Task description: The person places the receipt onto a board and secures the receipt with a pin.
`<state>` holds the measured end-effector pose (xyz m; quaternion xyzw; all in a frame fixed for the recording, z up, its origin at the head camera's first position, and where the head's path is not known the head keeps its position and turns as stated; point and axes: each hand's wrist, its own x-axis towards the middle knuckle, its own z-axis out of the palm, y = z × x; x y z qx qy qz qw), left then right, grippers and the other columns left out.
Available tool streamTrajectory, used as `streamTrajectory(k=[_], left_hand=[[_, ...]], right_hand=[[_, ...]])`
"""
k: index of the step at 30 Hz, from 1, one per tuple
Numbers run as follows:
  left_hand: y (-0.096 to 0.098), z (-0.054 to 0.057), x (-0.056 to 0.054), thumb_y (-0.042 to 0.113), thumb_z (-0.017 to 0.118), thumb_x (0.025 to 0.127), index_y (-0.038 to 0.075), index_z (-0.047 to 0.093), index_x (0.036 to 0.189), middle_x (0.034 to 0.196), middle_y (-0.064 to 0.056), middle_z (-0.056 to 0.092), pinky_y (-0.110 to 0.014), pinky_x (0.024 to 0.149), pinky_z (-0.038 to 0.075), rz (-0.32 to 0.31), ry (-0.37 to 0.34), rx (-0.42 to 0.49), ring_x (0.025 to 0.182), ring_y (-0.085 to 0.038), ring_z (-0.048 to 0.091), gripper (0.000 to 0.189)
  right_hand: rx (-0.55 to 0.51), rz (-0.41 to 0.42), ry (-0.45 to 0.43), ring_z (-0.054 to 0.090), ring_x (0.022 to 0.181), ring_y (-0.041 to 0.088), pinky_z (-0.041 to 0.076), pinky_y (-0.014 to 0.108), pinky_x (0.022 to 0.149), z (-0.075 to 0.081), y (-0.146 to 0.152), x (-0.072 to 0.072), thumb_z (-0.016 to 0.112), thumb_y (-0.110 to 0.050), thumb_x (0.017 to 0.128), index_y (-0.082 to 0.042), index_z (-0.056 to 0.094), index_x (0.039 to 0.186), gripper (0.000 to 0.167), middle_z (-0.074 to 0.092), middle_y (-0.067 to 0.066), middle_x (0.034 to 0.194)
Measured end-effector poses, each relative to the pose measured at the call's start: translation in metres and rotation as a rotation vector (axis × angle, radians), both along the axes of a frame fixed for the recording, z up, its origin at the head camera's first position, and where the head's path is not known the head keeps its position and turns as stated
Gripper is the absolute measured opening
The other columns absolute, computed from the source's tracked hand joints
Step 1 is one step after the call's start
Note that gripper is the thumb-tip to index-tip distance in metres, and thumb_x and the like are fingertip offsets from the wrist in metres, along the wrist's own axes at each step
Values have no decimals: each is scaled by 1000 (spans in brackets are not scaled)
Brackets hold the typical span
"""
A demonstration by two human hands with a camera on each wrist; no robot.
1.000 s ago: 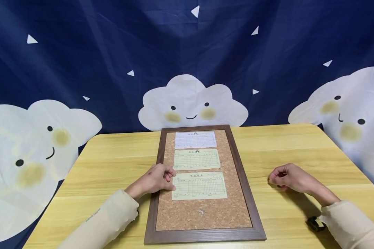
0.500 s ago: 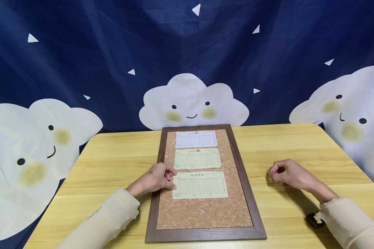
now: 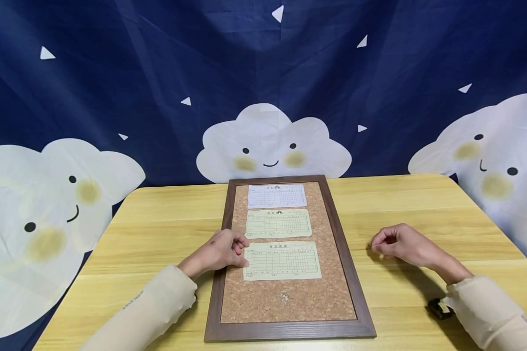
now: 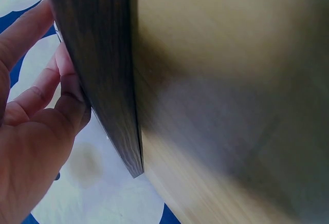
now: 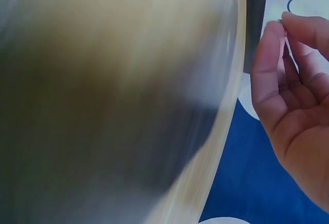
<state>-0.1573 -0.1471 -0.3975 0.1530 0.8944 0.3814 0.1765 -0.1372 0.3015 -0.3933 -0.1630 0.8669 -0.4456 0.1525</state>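
Observation:
A pale green printed slip [image 3: 282,261] lies lowest on the framed corkboard [image 3: 307,304]. My left hand [image 3: 217,251] rests at its left edge, index finger and thumb touching the paper a little apart, the other fingers bent under. In the left wrist view the same hand [image 4: 36,136] is beside the dark wooden frame [image 4: 103,54]. To the right of the board my right hand [image 3: 408,246] hovers over the table. The right wrist view shows thumb and index finger of this hand [image 5: 293,106] pinching a tiny greyish thing [image 5: 280,22]; its kind I cannot tell.
A second green slip [image 3: 278,224] and a whitish slip [image 3: 275,197] lie higher on the board, each with a small pin-like thing at its top. A small pale cluster [image 3: 284,297] shows on the lower cork. The wooden table [image 3: 167,214] ends at a blue cloud-print curtain [image 3: 158,73].
My right hand has lifted slightly and then shifted a little left, toward the board. The left hand and the slips have stayed in place.

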Motion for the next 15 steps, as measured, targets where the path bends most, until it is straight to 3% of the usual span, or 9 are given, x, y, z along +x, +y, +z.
streamTrajectory(k=[8,15], left_hand=[[0,0,0,-2,88,70,1,68,98,81,-2,58,-27,72,47,4,-5,-3,77,-13,53,35],[1,0,0,-2,88,70,1,68,98,81,-2,58,-26,72,47,3,-4,0,77,-13,53,34]], right_hand=[[-49,0,3,67,80,9,57,26,72,1,-5,-2,62,6,92,9,70,97,10,71,15,91],[-88,-28,12,71,79,15,58,30,72,2,-9,-3,70,-2,92,9,69,96,12,73,17,90]])
